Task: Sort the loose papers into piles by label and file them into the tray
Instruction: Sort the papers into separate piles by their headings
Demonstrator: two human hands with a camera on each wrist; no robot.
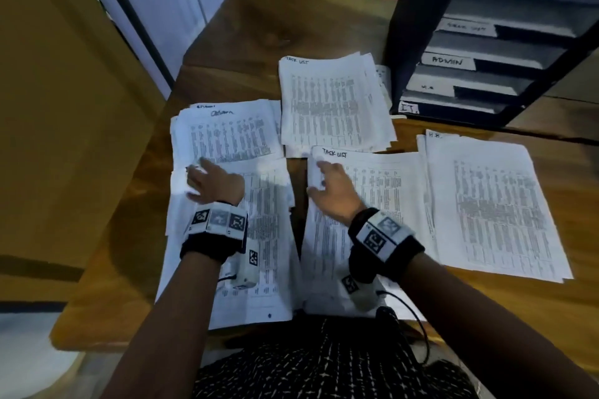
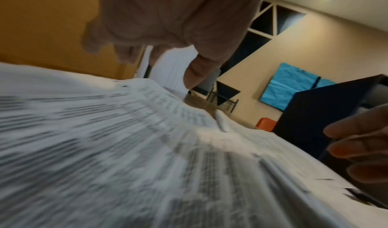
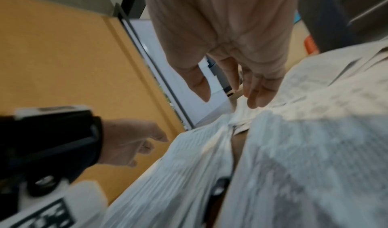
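1. Fingers of our left hand [image 1: 215, 183] are stretched out and relaxed over the top of the near-left paper pile [image 1: 259, 253]; they hold nothing. In the left wrist view the fingertips [image 2: 194, 75] hang just above the sheet (whether they touch it we cannot tell).
2. Our right hand [image 1: 330, 188] is also open, with spread fingers over the upper left corner of the sheet marked "TASK LIST" [image 1: 372, 204], and it grips nothing.
3. Behind the left hand lies the admin pile [image 1: 227, 136], and behind the right hand a second task-list pile [image 1: 334, 104].
4. At the far right lies the pile marked "H.R." [image 1: 492, 204], next to the near task-list sheet.
5. All piles lie on the wooden table [image 1: 259, 26]; the dark tray [image 1: 415, 26] with labelled shelves stands at the back right, just beside the far pile.
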